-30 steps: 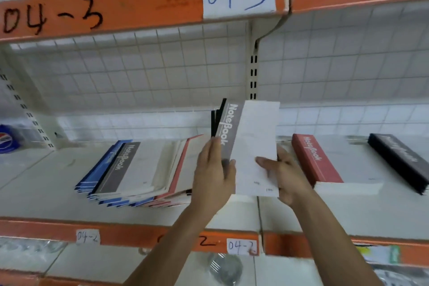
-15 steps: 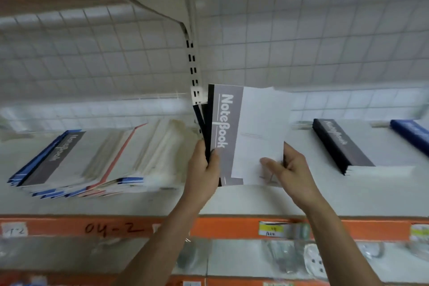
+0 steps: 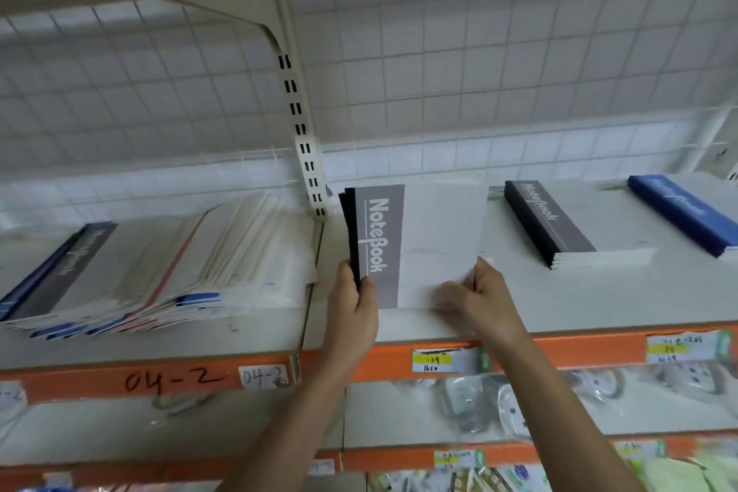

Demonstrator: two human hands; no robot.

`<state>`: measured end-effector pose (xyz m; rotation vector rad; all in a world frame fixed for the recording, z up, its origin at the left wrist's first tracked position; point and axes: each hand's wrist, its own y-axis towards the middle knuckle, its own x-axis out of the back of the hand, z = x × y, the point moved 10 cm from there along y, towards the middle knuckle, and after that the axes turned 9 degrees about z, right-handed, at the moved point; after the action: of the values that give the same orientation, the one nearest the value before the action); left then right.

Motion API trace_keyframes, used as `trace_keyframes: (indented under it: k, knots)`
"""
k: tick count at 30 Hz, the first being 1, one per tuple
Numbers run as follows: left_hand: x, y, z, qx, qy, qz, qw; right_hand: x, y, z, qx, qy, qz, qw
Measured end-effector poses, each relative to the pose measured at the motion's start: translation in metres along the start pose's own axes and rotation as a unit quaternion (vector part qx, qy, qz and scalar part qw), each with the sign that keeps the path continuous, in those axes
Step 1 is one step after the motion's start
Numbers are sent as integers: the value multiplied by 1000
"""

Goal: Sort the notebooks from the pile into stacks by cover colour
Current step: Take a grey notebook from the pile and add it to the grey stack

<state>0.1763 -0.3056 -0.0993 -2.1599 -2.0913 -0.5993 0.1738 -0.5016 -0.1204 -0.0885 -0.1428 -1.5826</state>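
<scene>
A white shelf (image 3: 559, 308) with an orange front edge carries all the notebooks; on that edge "04-2" is handwritten in marker and repeated on a small white label (image 3: 262, 376), and yellow price tags further along are too blurred to read. At the left of the shelf lies the mixed pile (image 3: 135, 272), fanned out, with blue, grey and red spines showing. Toward the right of the shelf sits a black-and-grey stack (image 3: 559, 228) marked "NoteBook", and beyond it, at the far right, a blue stack (image 3: 687, 212). Between the pile and the black-and-grey stack, a held bundle (image 3: 419, 248) of grey-banded notebooks stands upright above the shelf, its band reading "NoteBook". The left hand (image 3: 353, 312) grips its spine edge; the right hand (image 3: 481, 296) pinches its lower right corner.
</scene>
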Motion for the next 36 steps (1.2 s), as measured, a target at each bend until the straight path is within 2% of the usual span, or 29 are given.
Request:
trace_keyframes:
  k: [4, 9, 13, 17, 25, 30, 36]
  knots:
    - [-5, 0, 12, 36, 21, 23, 999, -5, -6, -4, -22, 5, -7, 1000]
    - [-4, -3, 8, 23, 36, 22, 999, 3, -18, 1, 4, 29, -54, 998]
    - [-8, -1, 8, 3, 43, 33, 999, 2, -18, -3, 1, -43, -38, 998]
    - [-19, 2, 13, 33, 100, 68, 992, -3, -15, 0, 14, -115, -22, 993]
    - [-20, 0, 12, 60, 203, 50, 976, -5, -13, 2, -13, -196, -10, 981]
    - [-32, 0, -14, 6, 226, 61, 972, 14, -24, 25, 59, -178, -31, 982]
    - [-77, 15, -72, -37, 148, 44, 987, 77, -31, 58, 163, -130, -101, 973]
